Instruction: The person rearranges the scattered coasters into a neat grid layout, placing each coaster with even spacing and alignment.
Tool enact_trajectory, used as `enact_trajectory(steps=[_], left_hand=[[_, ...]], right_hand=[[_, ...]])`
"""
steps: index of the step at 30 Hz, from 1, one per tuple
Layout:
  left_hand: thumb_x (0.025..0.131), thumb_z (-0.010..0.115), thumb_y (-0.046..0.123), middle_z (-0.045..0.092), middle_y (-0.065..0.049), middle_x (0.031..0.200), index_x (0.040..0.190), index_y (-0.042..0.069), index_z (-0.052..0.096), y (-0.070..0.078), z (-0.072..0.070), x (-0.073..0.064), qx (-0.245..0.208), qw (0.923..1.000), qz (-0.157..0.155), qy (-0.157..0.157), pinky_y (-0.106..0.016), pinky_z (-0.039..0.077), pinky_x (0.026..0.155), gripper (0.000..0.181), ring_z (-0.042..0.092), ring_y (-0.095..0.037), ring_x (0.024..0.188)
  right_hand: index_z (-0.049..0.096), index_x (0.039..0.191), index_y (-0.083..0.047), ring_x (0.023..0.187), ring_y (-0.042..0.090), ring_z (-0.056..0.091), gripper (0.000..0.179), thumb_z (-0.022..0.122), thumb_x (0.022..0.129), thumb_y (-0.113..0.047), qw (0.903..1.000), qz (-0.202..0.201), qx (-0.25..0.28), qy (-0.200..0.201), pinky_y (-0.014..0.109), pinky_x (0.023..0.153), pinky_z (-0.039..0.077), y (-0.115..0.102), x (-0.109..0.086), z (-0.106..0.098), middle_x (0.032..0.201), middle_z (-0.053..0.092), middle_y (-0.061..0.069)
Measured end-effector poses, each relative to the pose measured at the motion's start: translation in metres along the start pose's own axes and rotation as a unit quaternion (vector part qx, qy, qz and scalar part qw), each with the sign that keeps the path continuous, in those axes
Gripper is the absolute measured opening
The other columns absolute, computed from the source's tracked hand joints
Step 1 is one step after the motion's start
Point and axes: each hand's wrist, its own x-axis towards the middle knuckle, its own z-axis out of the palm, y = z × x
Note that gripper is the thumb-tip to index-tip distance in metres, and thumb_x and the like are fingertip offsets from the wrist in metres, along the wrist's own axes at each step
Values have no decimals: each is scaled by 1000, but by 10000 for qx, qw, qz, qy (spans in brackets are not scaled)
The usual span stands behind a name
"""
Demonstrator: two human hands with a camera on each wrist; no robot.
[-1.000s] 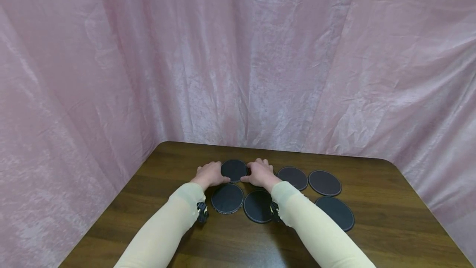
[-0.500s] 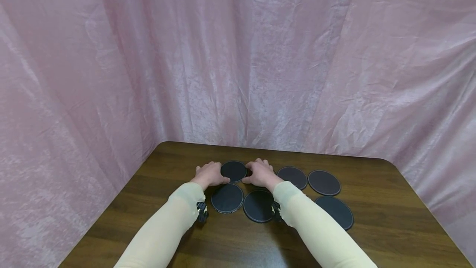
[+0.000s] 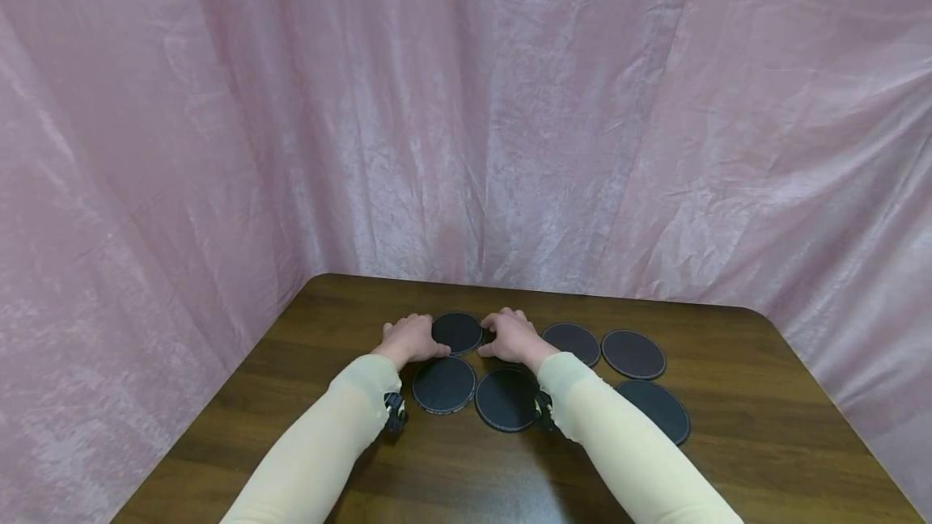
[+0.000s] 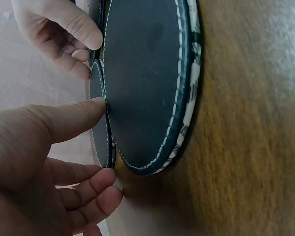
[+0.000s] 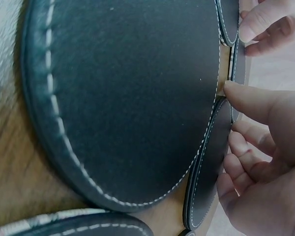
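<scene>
Round dark leather coasters with pale stitched rims lie on the table. My left hand (image 3: 410,342) holds the edge of the back-left coaster (image 3: 457,332), its thumb at the near rim and fingertips at the left rim. Across from it, my right hand (image 3: 512,338) hovers with fingers loosely bent, its thumb just off that coaster's right rim. Under the right hand lies a neighbouring coaster (image 5: 206,162), mostly hidden in the head view. In the left wrist view the front-left coaster (image 4: 142,88) lies close by, a patterned layer showing along its edge.
Two brownish coasters, the inner one (image 3: 571,344) and the outer one (image 3: 633,353), sit to the right in the back row. A front coaster (image 3: 506,400) and another (image 3: 655,411) flank the right sleeve. A pink curtain (image 3: 466,120) hangs behind the wooden table (image 3: 451,475).
My right hand has drawn slightly right, opening a small gap between its thumb and the back-left coaster. The left hand and the coasters have stayed in place.
</scene>
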Motion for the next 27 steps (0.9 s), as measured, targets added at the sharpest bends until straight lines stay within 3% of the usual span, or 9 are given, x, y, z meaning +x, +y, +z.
enact_trajectory(steps=[14, 22, 27], left_hand=[[97, 86, 43, 65, -23, 146, 150, -2, 63, 2, 5, 8, -65, 10000, 5, -68, -65, 39, 112, 73, 62, -43, 132], [102, 81, 44, 60, -28, 150, 153, -4, 59, 2, 1, -2, -8, 9998, 176, -44, -67, 41, 115, 74, 55, -48, 140], [104, 78, 45, 54, -31, 153, 157, -4, 56, 3, 0, -6, 201, 9988, 389, 209, -66, 42, 116, 75, 50, -50, 143]], right_hand=[[73, 141, -4, 124, 36, 55, 50, 88, 97, -22, 9999, -56, 43, 107, 52, 108, 49, 4, -4, -1, 131, 67, 16], [75, 135, -4, 118, 33, 62, 40, 86, 99, -17, 9962, -371, 385, 693, 52, 101, 54, 16, -9, -1, 121, 69, 11], [73, 140, -4, 125, 36, 61, 42, 82, 103, -20, 9948, -451, 184, 898, 57, 106, 51, 22, -21, -14, 129, 69, 13]])
